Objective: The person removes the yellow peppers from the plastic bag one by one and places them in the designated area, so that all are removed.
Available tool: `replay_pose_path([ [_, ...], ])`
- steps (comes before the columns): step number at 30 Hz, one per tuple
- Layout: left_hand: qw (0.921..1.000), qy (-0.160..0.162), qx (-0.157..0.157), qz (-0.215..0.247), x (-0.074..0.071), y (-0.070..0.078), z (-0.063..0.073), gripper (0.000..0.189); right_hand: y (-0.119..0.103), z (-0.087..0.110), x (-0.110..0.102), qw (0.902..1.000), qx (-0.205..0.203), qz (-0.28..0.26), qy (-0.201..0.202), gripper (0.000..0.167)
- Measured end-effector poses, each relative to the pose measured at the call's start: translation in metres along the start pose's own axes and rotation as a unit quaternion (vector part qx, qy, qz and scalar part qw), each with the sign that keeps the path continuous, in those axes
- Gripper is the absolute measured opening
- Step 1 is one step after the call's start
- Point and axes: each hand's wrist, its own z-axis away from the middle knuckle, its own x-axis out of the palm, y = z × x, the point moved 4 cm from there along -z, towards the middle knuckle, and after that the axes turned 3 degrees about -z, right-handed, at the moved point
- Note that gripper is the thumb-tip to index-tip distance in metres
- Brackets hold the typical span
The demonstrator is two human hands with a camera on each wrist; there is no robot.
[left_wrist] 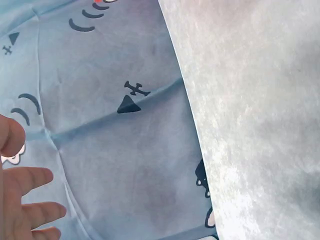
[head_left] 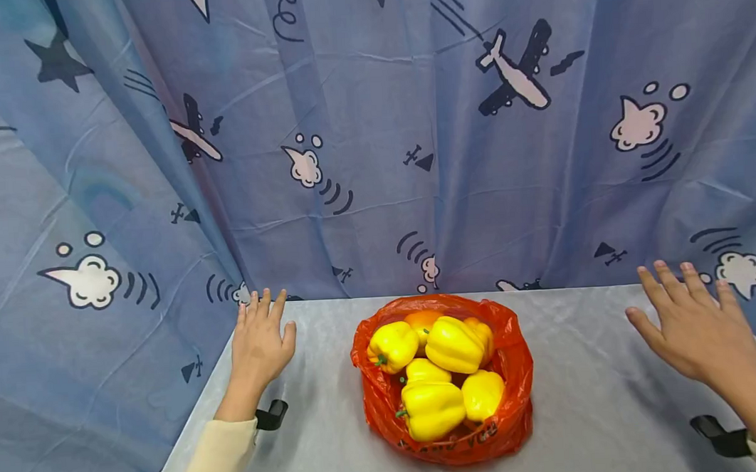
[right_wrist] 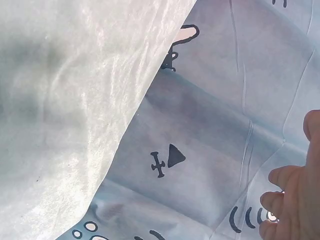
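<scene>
A red plastic bag (head_left: 450,452) with its mouth spread wide sits mid-table in the head view. Inside it lie several yellow bell peppers (head_left: 433,409), and an orange round piece (head_left: 423,320) shows partly behind them. To the left of the bag, my left hand (head_left: 262,345) is held over the table's left side, fingers extended and holding nothing. On the far right my right hand (head_left: 700,329) is spread with straight fingers, also apart from the bag. Each wrist view shows only fingers, the left fingers (left_wrist: 37,215) and the right fingers (right_wrist: 282,200), with nothing in them.
A grey-white table (head_left: 322,396) carries the bag. Blue patterned curtain (head_left: 374,158) hangs along the table's back edge and down its left side. Black wrist straps (head_left: 272,415) stick out beside both wrists.
</scene>
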Motion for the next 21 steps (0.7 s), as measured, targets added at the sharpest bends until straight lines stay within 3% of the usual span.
replay_pose_path([
  [8, 0.9996, 0.012, 0.004, 0.025, -0.005, 0.009, 0.011, 0.056, -0.01, 0.005, -0.003, 1.0, -0.005, -0.005, 0.006, 0.081],
  [16, 0.9951, 0.019, 0.001, 0.096, -0.006, 0.023, 0.024, 0.056, -0.026, 0.008, -0.015, 0.9995, -0.01, -0.017, 0.027, 0.08],
  [21, 0.9862, -0.001, -0.02, 0.164, -0.001, 0.028, 0.033, 0.055, -0.039, 0.009, -0.025, 0.9977, -0.018, -0.033, 0.056, 0.075],
])
